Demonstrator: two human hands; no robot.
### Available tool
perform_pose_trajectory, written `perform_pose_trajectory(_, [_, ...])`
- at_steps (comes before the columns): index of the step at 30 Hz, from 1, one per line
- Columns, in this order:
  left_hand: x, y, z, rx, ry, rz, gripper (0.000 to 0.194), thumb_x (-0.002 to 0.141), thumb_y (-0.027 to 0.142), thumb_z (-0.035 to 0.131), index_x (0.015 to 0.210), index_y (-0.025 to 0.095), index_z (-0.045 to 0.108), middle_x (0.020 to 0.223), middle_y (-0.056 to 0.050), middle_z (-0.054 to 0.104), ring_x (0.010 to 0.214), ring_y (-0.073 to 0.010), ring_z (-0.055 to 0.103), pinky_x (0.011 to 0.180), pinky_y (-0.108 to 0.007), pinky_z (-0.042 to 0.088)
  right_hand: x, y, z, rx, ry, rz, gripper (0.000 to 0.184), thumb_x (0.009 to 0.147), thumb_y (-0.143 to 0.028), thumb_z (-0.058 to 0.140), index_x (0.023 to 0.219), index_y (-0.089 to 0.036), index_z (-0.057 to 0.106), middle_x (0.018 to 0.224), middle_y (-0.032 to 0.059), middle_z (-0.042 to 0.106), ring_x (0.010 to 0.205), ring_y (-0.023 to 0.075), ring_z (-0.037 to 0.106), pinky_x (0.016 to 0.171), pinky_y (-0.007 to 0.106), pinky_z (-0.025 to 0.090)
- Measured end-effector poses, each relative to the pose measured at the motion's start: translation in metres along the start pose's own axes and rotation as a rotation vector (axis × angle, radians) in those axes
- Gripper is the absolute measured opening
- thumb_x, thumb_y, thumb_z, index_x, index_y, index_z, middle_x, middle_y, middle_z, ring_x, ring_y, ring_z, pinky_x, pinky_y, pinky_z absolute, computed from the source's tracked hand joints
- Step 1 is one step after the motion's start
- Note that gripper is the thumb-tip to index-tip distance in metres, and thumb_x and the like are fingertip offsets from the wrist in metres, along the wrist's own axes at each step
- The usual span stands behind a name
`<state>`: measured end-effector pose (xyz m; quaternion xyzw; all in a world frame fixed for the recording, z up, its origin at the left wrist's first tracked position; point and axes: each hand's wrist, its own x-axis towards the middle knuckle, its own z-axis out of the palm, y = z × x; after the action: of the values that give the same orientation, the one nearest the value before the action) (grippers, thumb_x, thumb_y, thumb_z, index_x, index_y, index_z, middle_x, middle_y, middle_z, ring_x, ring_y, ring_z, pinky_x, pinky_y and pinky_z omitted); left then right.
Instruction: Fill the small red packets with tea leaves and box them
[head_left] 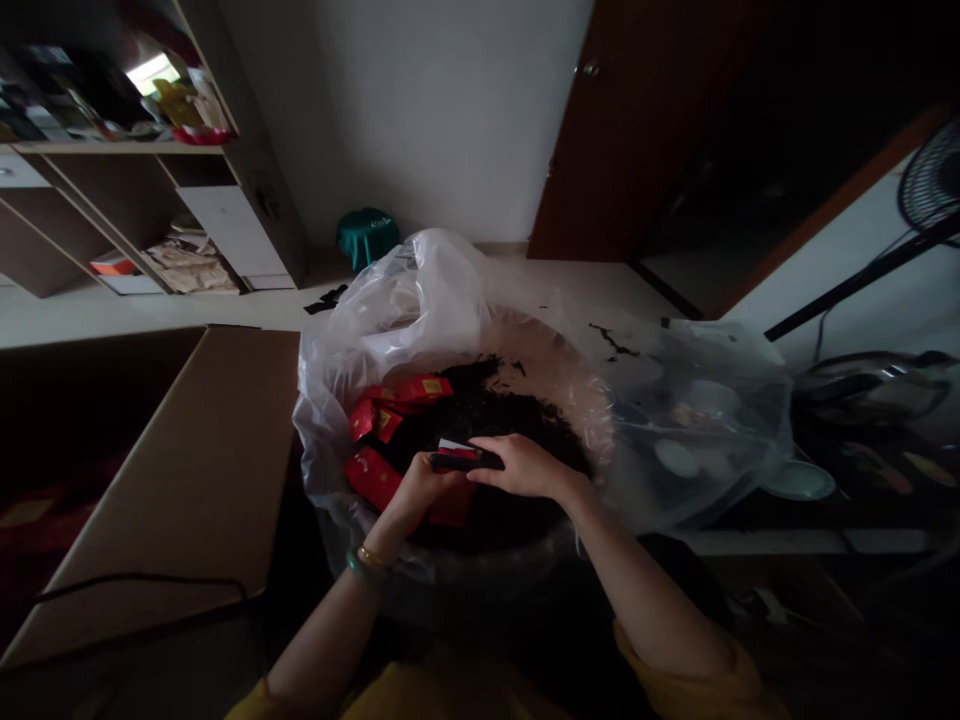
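Note:
Both hands meet over a wide tub lined with clear plastic (442,290). Dark loose leaves, like tea, fill the bottom (510,420). My left hand (421,488) is closed on the left end of a small black flat object (484,459), with a red and white piece showing in its middle. Fingers of my right hand (517,465) close over the same object's right end. Its exact kind is too dark to make out. Several red packets (373,478) lie on the leaves, to the left of and beneath my hands.
An open cardboard box (172,490) with red packets inside stands at the left. On the right, a clear plastic bag (697,430) lies near a pale dish (799,480). A green bin (367,238) stands by the wall, shelves (112,148) at the back left, a fan (930,185) at the right.

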<state>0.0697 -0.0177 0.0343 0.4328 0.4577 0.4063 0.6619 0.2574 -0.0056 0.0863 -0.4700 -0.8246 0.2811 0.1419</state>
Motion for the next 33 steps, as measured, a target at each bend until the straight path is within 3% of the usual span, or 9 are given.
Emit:
perform_pose_trajectory(6, [-0.002, 0.002, 0.004, 0.06, 0.026, -0.044, 0.038, 0.053, 0.041, 0.084, 0.07, 0.01, 0.07, 0.063, -0.003, 0.07, 0.055, -0.0142, 0.061, 0.054, -0.023, 0.047, 0.004, -0.006, 0.005, -0.08, 0.082, 0.063, 0.037, 0.08, -0.037, 0.068, 0.115, -0.026, 0.068, 0.107, 0.0041, 0.073, 0.098, 0.024, 0.069, 0.087, 0.032, 0.052])
perform_pose_trajectory(17, [0.003, -0.007, 0.004, -0.011, 0.011, -0.08, 0.041, 0.049, 0.04, 0.086, 0.072, 0.009, 0.071, 0.063, -0.003, 0.069, 0.053, -0.0122, 0.058, 0.053, -0.023, 0.045, 0.004, -0.001, 0.01, -0.124, 0.131, 0.066, 0.036, 0.081, -0.037, 0.067, 0.114, -0.024, 0.068, 0.11, 0.0057, 0.071, 0.101, 0.0252, 0.068, 0.089, 0.035, 0.053])
perform_pose_trajectory(25, [0.002, -0.008, -0.001, 0.047, -0.003, -0.002, 0.042, 0.052, 0.038, 0.084, 0.083, 0.011, 0.075, 0.072, -0.005, 0.072, 0.062, -0.0147, 0.062, 0.059, -0.023, 0.048, 0.0, 0.0, 0.0, -0.073, 0.085, 0.044, 0.049, 0.074, -0.039, 0.073, 0.119, -0.021, 0.065, 0.111, 0.0085, 0.071, 0.101, 0.0262, 0.068, 0.089, 0.035, 0.052])
perform_pose_trajectory(33, [0.0, 0.0, 0.0, 0.057, -0.009, -0.042, 0.039, 0.05, 0.038, 0.085, 0.074, 0.01, 0.073, 0.065, -0.002, 0.07, 0.054, -0.0128, 0.059, 0.054, -0.023, 0.045, -0.004, -0.005, 0.0, -0.059, 0.086, 0.041, 0.033, 0.081, -0.035, 0.066, 0.112, -0.025, 0.069, 0.101, 0.0037, 0.074, 0.093, 0.0221, 0.07, 0.082, 0.029, 0.053])
